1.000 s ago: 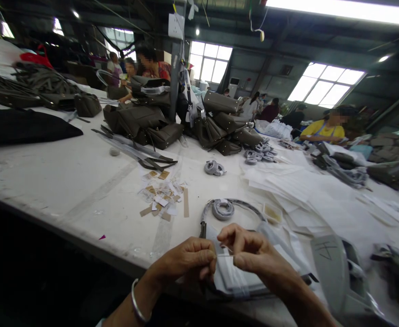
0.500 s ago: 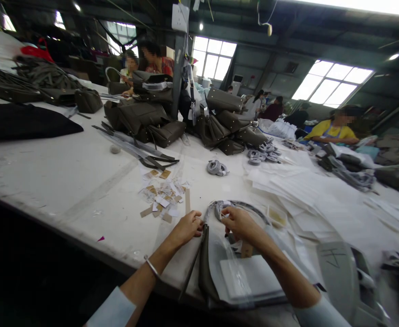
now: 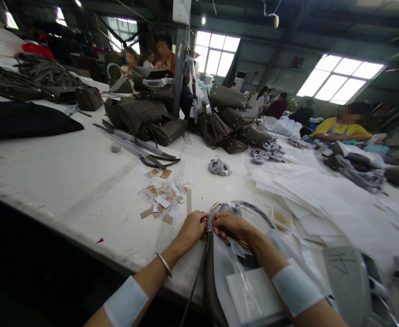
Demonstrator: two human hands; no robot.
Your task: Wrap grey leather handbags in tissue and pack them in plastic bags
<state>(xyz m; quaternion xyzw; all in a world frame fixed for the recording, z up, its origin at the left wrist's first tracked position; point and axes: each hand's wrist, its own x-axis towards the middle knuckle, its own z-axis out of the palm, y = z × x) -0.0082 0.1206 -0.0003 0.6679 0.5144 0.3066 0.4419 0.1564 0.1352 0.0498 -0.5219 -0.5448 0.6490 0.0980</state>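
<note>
A dark olive handbag [image 3: 211,281] stands at the table's near edge, its mouth open towards me. White padding [image 3: 250,290] and clear plastic show inside. Its handle [image 3: 254,210], covered in plastic wrap, arches up over the far side. At the handle's left base, my left hand [image 3: 194,225] has its fingers closed on the wrapped part. From the other side my right hand [image 3: 231,225] pinches the same spot; its fingertips are partly hidden. Just behind the right hand lies a wrapped coiled strap [image 3: 229,209]. A thin dark strap [image 3: 196,284] hangs down the bag's left side.
Tags and paper slips [image 3: 163,200] lie scattered left of the bag. Beyond are a coiled strap bundle [image 3: 220,167] and piled handbags [image 3: 145,118]. White sheets [image 3: 298,200], a small clear tray [image 3: 281,219] and a grey marked panel [image 3: 346,281] are on the right. Several people work farther back.
My right hand has moved left from the coiled strap to the handle's base. Both hands now meet there with fingers closed. The view has shifted slightly.
</note>
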